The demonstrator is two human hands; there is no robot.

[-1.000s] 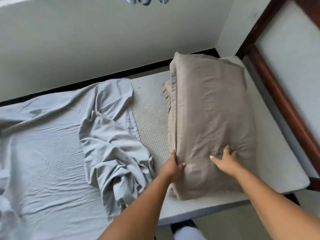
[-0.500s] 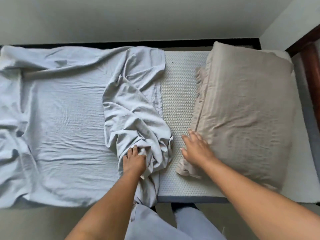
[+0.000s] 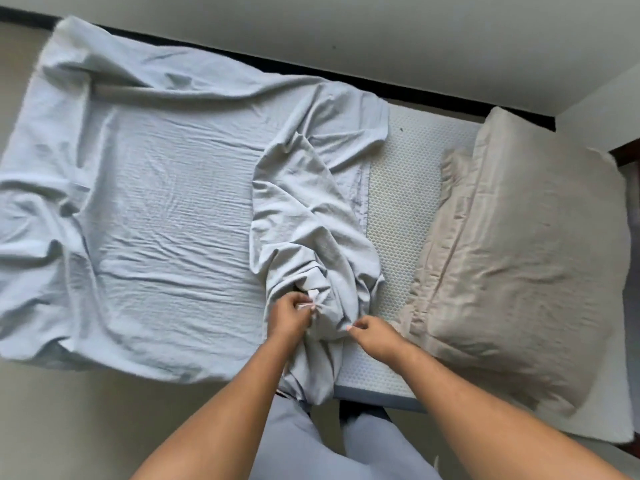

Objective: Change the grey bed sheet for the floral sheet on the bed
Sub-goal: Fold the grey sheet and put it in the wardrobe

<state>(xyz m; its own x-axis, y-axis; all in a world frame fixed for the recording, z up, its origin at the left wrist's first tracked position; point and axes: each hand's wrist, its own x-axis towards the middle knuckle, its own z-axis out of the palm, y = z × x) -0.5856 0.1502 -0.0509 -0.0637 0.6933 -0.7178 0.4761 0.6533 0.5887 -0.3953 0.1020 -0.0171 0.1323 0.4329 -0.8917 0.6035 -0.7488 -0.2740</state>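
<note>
The bed's white foam mattress, with a honeycomb-textured top, carries two things. A wrinkled, light grey bed sheet of thin fabric covers the left and middle of the frame. A plump rectangular pillow in a beige fabric case lies at the right. Between them a strip of bare mattress runs from the upper centre-right down to the lower edge of the bed.

The sheet's right portion is pulled off the mattress and heaped into a long ridge of bunched folds at the centre of the frame. The ridge narrows towards the lower centre and spills over the near edge of the bed. The rest of the sheet lies spread flat, with loose creases at the far left.

Both hands meet at the lower end of that ridge. The left hand has its fingers curled round a gathered knot of the grey fabric, gripping it. The right hand, just beside it on the right, pinches a fold of the same sheet between thumb and fingertips. It sits over the bare strip, near the pillow's lower left corner but apart from it.

The person's legs in grey-blue trousers stand at the bottom centre, against the bed's near edge. A pale wall fills the top of the frame, and a dark wooden bed frame shows at the right edge.
</note>
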